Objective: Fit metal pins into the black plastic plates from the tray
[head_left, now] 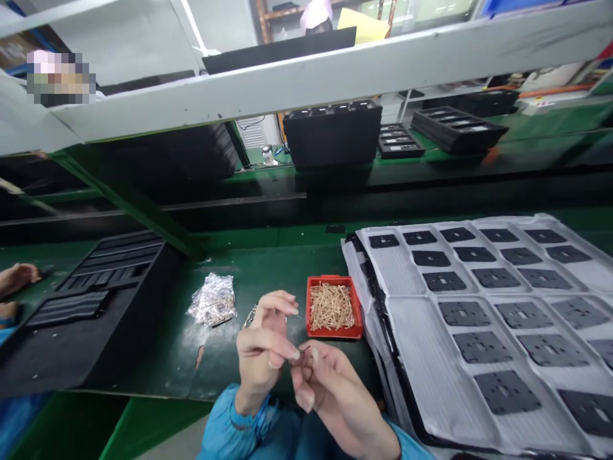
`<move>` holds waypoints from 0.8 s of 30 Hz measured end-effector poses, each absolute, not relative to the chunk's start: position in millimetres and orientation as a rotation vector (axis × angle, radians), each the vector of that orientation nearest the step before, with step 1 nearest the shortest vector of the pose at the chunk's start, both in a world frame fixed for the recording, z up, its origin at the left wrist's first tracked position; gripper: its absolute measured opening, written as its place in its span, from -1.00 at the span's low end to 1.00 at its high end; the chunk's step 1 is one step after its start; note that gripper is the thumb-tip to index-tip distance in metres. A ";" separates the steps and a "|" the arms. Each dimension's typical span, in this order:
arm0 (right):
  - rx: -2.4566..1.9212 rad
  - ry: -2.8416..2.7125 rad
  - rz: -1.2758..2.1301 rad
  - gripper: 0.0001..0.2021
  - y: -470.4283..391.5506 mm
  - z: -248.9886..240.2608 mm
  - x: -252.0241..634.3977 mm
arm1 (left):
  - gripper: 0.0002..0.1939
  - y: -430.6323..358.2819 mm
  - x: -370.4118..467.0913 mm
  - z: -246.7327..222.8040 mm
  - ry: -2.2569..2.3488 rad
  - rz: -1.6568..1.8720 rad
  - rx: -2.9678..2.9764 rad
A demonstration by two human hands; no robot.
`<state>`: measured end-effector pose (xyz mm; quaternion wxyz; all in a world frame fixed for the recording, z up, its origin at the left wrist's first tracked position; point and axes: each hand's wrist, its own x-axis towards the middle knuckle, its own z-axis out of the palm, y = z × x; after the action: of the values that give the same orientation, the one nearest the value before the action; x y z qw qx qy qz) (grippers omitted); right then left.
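Note:
My left hand (268,342) and my right hand (330,390) meet fingertip to fingertip over the bench's near edge. Both are closed in a pinch. Between them sits something small and dark, too small to name. Just beyond my hands stands a red bin (357,329) heaped with small tan, stick-like pieces (331,306). Left of my left hand lies a clear plastic bag (213,300) with small parts in it. A thin metallic object (251,315) is partly hidden behind my left hand.
At right, stacked white trays (421,377) carry rows of flat black plates (479,346). A large black case (129,306) stands left. Another person's hand (19,278) shows at the far left. A pale beam (306,76) crosses above, with black boxes (332,137) behind.

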<state>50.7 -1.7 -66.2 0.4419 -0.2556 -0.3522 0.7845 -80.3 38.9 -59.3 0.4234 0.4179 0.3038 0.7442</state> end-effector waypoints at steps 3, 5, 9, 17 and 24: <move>-0.649 -0.918 1.796 -0.51 -1.1 -74.6 51.9 | -0.61 35.4 -67.0 -46.7 0.789 1.797 0.839; -0.716 -0.956 1.573 -0.71 -0.3 -83.4 54.3 | -0.73 32.1 -55.3 -37.9 0.830 1.665 0.632; -0.821 -1.079 1.023 -0.78 2.1 -95.0 69.5 | -0.66 26.6 -34.0 -27.0 0.881 1.360 0.312; -0.831 -1.401 0.459 -0.49 3.8 -81.6 98.4 | -0.65 14.5 -9.3 -25.2 0.959 1.417 0.261; -0.861 -1.399 0.410 -0.53 3.4 -82.0 95.1 | -0.62 3.2 -1.7 -28.5 1.013 1.394 0.355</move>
<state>95.1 3.4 -82.0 0.6625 -0.3810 -0.6188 0.1815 -1.7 3.2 -28.5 0.6375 0.1553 0.4436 0.6105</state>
